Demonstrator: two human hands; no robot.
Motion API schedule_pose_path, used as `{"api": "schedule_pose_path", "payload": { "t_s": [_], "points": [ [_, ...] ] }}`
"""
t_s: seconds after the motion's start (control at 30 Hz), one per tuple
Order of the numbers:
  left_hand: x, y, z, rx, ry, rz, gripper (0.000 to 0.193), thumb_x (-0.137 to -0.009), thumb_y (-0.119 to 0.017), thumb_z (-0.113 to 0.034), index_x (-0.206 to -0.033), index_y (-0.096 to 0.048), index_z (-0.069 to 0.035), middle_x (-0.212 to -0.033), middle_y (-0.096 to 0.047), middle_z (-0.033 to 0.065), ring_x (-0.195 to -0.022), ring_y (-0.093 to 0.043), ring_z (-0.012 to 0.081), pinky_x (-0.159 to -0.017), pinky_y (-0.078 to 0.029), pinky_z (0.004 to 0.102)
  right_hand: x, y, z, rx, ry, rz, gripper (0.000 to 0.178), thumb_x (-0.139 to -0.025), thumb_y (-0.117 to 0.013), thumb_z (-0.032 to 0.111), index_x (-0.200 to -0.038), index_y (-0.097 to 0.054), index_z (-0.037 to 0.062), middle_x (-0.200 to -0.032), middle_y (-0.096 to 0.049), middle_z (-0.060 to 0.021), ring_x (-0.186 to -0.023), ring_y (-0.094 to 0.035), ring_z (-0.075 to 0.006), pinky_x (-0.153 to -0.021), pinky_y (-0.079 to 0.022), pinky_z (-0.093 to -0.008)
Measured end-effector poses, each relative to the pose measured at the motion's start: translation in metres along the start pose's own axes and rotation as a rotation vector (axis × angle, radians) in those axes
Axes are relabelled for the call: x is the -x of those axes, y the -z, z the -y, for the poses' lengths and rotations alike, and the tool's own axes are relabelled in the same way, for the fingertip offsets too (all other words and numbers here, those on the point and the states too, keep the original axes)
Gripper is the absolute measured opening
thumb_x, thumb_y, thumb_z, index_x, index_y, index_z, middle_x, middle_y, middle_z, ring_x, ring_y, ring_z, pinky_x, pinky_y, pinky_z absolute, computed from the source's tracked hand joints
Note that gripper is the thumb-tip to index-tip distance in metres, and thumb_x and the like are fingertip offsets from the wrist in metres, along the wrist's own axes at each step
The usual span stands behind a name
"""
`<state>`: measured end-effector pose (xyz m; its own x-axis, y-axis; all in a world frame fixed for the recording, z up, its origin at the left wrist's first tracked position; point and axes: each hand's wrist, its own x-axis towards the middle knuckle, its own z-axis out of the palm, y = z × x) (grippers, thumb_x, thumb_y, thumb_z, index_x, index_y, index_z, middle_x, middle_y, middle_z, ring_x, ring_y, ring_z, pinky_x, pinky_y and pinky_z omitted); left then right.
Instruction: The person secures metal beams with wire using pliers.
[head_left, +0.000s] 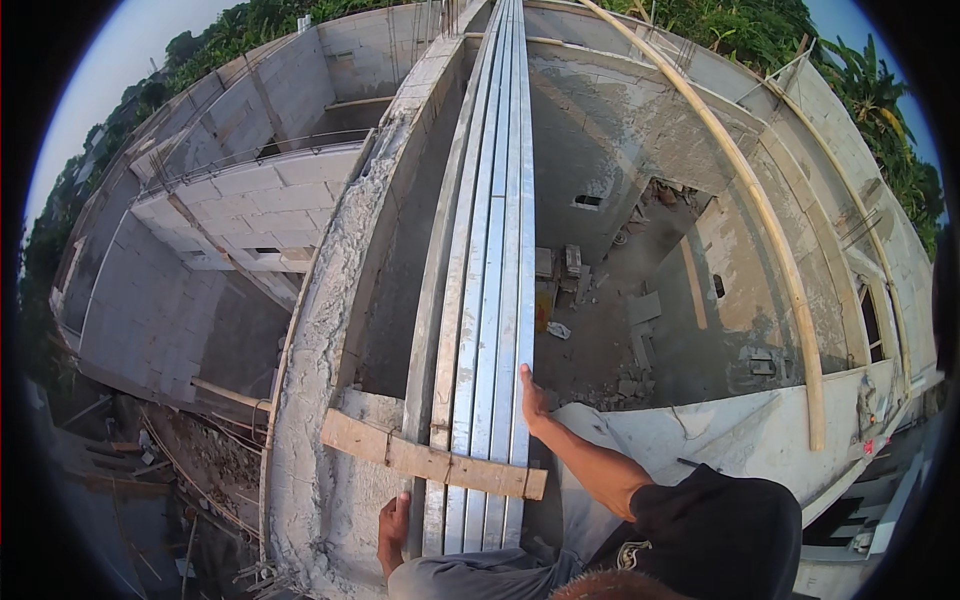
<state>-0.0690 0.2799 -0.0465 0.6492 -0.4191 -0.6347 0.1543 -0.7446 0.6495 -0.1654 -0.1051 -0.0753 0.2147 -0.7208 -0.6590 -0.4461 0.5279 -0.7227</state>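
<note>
Metal bars [494, 270] lie side by side above a roofless room [575, 150], a wooden board [420, 458] across their near end. Right hand [535, 405]: thumb against the outermost bar. Left hand [394, 525]: beside the bars. With fingers largely hidden, neither grip can be told.

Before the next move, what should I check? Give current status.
1. Right hand in contact with the metal bars: ok, at their right edge.
2. Left hand in contact with the bars: cannot tell; it is close beside their left side.
3. Wooden board across the bars: ok.
4. Bamboo pole apart from the bars at its near end: ok.
5. Drop to the floor below guarded: not ok, no rail visible.
</note>
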Motion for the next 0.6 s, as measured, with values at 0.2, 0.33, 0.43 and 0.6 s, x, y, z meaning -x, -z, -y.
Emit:
{"api": "schedule_pose_path", "payload": {
  "t_s": [0.2, 0.33, 0.43, 0.6],
  "points": [
    [0.013, 0.0, 0.004, 0.053, -0.057, -0.063, 0.06, -0.093, -0.045, -0.054, -0.094, -0.061, 0.004, -0.077, -0.06, 0.0125, -0.074, -0.05, 0.0192, -0.069, -0.043, 0.0353, 0.003, -0.009, -0.015, 0.004, 0.139, -0.017, 0.091, -0.085, -0.038, 0.073, -0.122, -0.054, -0.0088, -0.12, -0.056, -0.0305, -0.118, -0.051, -0.0392, -0.098, -0.037, -0.0412],
    [0.025, -0.002, -0.032, -0.066, -0.001, -0.11, 0.06, -0.092, -0.047, -0.051, -0.106, -0.06, 0.006, -0.085, -0.064, 0.0218, -0.083, -0.06, 0.0273, -0.075, -0.046, 0.0378, 0.003, 0.003, -0.016, 0.104, 0.169, -0.047, 0.089, -0.086, -0.036, 0.072, -0.119, -0.055, -0.0093, -0.114, -0.058, -0.0316, -0.114, -0.053, -0.0424, -0.096, -0.038, -0.0431],
    [0.018, -0.006, -0.004, -0.075, -0.079, -0.213, 0.062, -0.089, -0.053, -0.049, -0.121, -0.053, 0.005, -0.099, -0.064, 0.0297, -0.097, -0.063, 0.0357, -0.083, -0.048, 0.0407, 0.008, -0.002, -0.013, 0.154, 0.226, -0.091, 0.087, -0.087, -0.036, 0.071, -0.116, -0.056, -0.009, -0.112, -0.058, -0.0328, -0.11, -0.054, -0.0441, -0.094, -0.039, -0.0445],
    [0.028, 0.0, -0.037, -0.379, -0.168, -0.131, 0.072, -0.087, -0.057, -0.046, -0.137, -0.036, 0.001, -0.116, -0.058, 0.0299, -0.103, -0.059, 0.0431, -0.087, -0.048, 0.0458, 0.004, -0.001, -0.012, 0.267, 0.294, -0.113, 0.085, -0.088, -0.032, 0.07, -0.116, -0.056, -0.0071, -0.113, -0.057, -0.0333, -0.11, -0.053, -0.0461, -0.095, -0.039, -0.0473]
  ]
}}
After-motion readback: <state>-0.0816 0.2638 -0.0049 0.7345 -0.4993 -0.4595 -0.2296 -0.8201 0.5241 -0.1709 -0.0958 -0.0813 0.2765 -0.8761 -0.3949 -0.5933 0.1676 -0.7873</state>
